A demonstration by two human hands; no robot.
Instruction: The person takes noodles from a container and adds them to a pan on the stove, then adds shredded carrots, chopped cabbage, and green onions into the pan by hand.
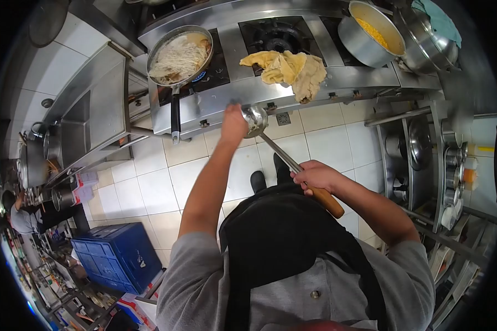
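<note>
My right hand [317,177] is wrapped around the lower shaft of a metal ladle [280,149], just above its wooden handle end. The ladle slants up and left in front of the stove, its round bowl near the front edge. At the bowl's left rim is my left hand [236,126]; its fingers are smeared by motion, so I cannot tell whether they grip it. Ahead and to the left, a frying pan [179,55] with pale shredded food and liquid sits over a blue flame, black handle toward me. A crumpled yellow cloth [290,71] lies by the middle burner.
On the stove's right stands a pot [364,41] with yellow food inside, beside a larger metal pot [425,38]. Shelves with pots [419,143] are at the right. A sink counter [88,105], a blue crate [116,256] and another person [25,218] are at the left.
</note>
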